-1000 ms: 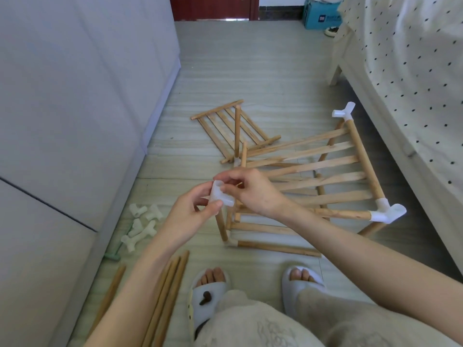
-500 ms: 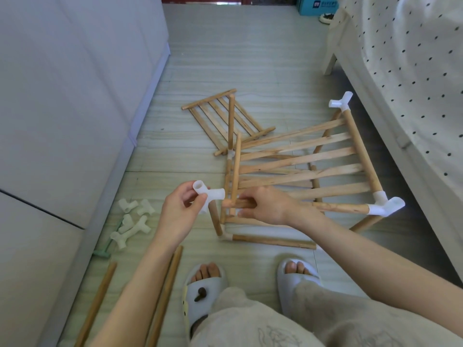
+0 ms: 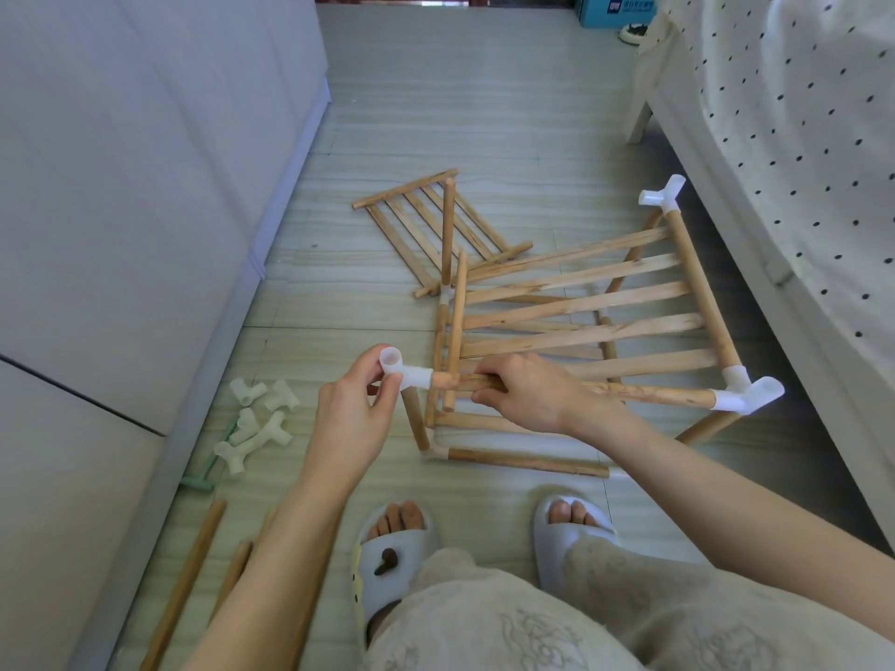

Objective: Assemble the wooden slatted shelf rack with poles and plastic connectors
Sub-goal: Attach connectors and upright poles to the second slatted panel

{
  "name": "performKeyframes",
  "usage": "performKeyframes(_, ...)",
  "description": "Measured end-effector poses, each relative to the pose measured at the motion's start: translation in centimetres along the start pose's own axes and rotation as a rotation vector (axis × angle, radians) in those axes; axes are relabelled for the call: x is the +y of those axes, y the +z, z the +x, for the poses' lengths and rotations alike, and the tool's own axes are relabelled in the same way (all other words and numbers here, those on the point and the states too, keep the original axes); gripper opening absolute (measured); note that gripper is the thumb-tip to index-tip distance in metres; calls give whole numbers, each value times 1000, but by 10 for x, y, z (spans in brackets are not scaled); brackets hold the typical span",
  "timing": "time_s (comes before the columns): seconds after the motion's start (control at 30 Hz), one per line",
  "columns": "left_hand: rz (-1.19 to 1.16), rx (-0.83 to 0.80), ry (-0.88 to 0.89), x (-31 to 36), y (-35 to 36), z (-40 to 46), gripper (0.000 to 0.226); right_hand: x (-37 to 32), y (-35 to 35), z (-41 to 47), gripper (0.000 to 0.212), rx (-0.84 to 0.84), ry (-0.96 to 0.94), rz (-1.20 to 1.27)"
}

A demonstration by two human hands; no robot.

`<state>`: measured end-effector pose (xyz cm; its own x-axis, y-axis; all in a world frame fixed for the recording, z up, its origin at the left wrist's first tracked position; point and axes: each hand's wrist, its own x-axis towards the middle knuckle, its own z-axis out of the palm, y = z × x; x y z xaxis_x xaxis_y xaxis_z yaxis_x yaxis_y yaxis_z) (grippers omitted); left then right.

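The partly built rack [image 3: 581, 331] stands on the tiled floor [image 3: 484, 113] just ahead of the person's slippered feet [image 3: 392, 554], tilted, with its slatted panel [image 3: 586, 302] facing up and angled toward the bed [image 3: 799, 138] on the right. The left hand [image 3: 348, 418] pinches a white plastic connector [image 3: 402, 372] between thumb and fingers; this connector sits on the near left corner of the frame, with one open socket pointing upward and a short pole [image 3: 416, 423] running down from it to a lower corner piece. The right hand [image 3: 528, 389] is curled around the front rail [image 3: 644, 394] just right of that connector. The two hands are near each other but not touching. Further connectors cap the right corners, one at the near end [image 3: 746, 397] and one at the far end [image 3: 663, 196]. A second slatted panel [image 3: 436, 225] lies flat on the floor beyond the rack. Spare connectors [image 3: 256, 418] lie in a loose group by the white cabinet [image 3: 121, 186] on the left, with loose poles [image 3: 189, 583] lying nearer the person.
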<state>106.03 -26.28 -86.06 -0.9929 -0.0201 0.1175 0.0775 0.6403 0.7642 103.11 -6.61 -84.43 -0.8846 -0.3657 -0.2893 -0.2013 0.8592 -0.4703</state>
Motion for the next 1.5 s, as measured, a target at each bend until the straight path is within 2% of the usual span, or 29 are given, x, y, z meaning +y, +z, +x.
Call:
performKeyframes(0.2,48,31,28,-3,5,-1,15,3,4,-2,13,36,-1,-22)
performKeyframes(0.63,-14,154,-68,-4,17,-9,24,7,6,-4,10,97,-21,-26)
performKeyframes(0.7,19,180,-27,-3,18,-11,22,7,6,-5,10,98,-18,-24)
performKeyframes(0.8,111,160,60,-3,18,-11,16,7,5,-6,13,105,-11,-37)
performKeyframes(1.07,186,142,41,-1,22,-15,17,6,5,-6,13,115,-12,-25)
performKeyframes(1.13,153,168,10,1,22,-15,18,6,4,-7,13,118,-7,-20)
performKeyframes(1.23,-19,180,-87,2,23,-16,23,6,5,-7,15,101,2,-19)
performKeyframes(1.5,-129,149,-72,2,29,-16,23,5,5,-6,14,91,2,-6)
